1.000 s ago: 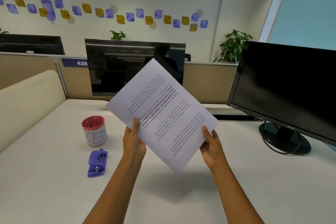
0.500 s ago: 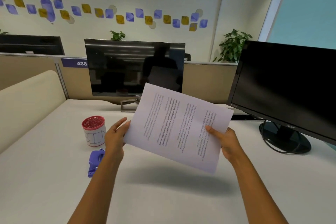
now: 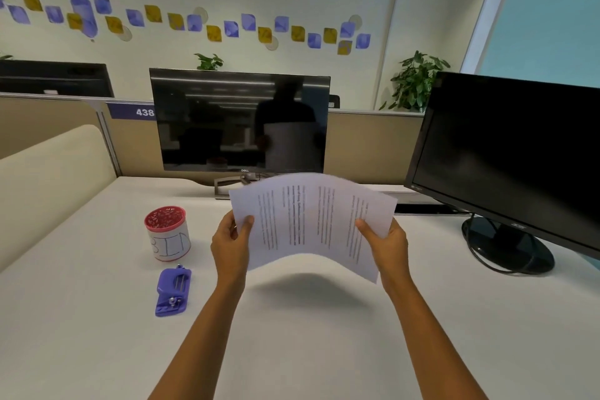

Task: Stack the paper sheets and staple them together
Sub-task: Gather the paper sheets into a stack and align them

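Above the desk [image 3: 324, 351], the left hand [image 3: 231, 245] and right hand [image 3: 388, 245] gripped the paper sheets [image 3: 311, 224], their number untellable; one purple stapler [image 3: 173, 292] and one cup [image 3: 167, 232] lay left.

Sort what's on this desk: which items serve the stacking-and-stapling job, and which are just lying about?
Job: paper sheets, held by left hand and right hand; purple stapler.
Lying about: red-topped container, Dell monitor, black monitor.
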`<state>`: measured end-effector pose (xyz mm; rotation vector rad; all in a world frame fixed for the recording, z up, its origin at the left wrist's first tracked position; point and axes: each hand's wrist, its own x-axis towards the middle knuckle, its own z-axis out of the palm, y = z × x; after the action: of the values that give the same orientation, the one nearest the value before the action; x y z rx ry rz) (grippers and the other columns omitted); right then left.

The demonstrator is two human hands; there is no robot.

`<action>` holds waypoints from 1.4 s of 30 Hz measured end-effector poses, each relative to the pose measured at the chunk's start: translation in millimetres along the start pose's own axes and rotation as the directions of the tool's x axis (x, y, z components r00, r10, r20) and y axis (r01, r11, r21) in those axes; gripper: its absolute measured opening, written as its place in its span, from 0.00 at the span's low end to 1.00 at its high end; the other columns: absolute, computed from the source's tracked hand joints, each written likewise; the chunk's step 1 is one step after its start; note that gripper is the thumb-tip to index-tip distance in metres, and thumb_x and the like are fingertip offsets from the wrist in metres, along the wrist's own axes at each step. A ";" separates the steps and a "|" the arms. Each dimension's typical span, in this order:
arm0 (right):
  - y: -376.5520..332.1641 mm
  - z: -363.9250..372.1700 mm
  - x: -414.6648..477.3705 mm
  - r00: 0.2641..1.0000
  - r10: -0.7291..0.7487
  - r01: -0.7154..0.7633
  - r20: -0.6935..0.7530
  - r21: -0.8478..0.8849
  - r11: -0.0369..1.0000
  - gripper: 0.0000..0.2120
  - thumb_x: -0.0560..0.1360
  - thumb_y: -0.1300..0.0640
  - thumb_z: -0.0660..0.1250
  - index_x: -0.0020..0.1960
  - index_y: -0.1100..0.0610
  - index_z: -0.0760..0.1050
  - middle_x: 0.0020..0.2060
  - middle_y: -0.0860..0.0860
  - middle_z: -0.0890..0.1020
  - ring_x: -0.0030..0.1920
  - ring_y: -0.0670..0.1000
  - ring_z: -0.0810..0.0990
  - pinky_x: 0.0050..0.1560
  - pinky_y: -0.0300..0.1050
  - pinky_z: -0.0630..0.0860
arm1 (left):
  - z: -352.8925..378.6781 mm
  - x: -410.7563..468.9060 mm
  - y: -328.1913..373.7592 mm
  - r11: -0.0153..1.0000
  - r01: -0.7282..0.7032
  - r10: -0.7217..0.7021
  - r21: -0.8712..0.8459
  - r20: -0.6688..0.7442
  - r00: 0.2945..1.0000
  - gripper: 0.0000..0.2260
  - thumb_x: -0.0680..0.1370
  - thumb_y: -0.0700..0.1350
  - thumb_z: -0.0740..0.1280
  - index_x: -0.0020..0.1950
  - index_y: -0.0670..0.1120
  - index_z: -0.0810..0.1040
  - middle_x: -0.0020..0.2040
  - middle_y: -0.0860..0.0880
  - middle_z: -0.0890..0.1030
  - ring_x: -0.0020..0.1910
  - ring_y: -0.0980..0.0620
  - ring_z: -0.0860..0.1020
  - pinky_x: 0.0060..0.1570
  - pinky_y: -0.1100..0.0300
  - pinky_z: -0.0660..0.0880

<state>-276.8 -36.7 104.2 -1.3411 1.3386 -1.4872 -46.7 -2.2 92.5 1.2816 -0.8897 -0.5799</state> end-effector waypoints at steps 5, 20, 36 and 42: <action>20.6 -6.5 -2.5 0.998 0.055 -0.056 -0.015 -0.096 0.994 0.16 0.73 0.55 0.69 0.58 0.53 0.68 0.52 0.54 0.77 0.52 0.56 0.78 0.42 0.41 0.77 | -3.2 -2.7 -14.8 0.996 0.001 0.000 0.094 -0.004 1.000 0.07 0.77 0.47 0.64 0.53 0.48 0.73 0.43 0.53 0.78 0.44 0.45 0.81 0.31 0.69 0.77; 20.5 -19.1 10.6 0.996 0.061 -0.054 0.065 -0.102 0.993 0.20 0.73 0.58 0.69 0.63 0.55 0.68 0.58 0.53 0.77 0.55 0.55 0.78 0.51 0.48 0.77 | -15.4 7.6 -6.9 0.989 -0.026 0.019 0.144 0.048 0.999 0.15 0.74 0.46 0.68 0.59 0.46 0.72 0.52 0.48 0.77 0.47 0.46 0.78 0.43 0.57 0.78; 49.5 11.4 -1.9 0.889 0.456 -0.444 -0.043 0.165 0.881 0.48 0.65 0.58 0.76 0.74 0.56 0.48 0.70 0.59 0.64 0.68 0.60 0.67 0.66 0.56 0.67 | 16.5 -18.6 3.2 0.876 0.366 -0.391 -0.314 -0.017 0.920 0.05 0.75 0.49 0.66 0.41 0.50 0.75 0.40 0.47 0.80 0.37 0.45 0.80 0.44 0.50 0.79; 50.5 30.3 -18.1 0.797 0.559 -0.587 0.229 0.513 0.627 0.29 0.64 0.59 0.75 0.63 0.60 0.73 0.56 0.58 0.81 0.54 0.58 0.80 0.56 0.57 0.77 | 25.4 -31.5 -1.6 0.780 0.449 -0.526 -0.436 -0.069 0.847 0.06 0.75 0.46 0.66 0.39 0.50 0.72 0.39 0.48 0.78 0.37 0.48 0.78 0.46 0.51 0.77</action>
<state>-250.1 -36.7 48.6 -0.4796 1.0263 -1.2285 -85.0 8.2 84.4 1.1545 -0.2359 -0.9836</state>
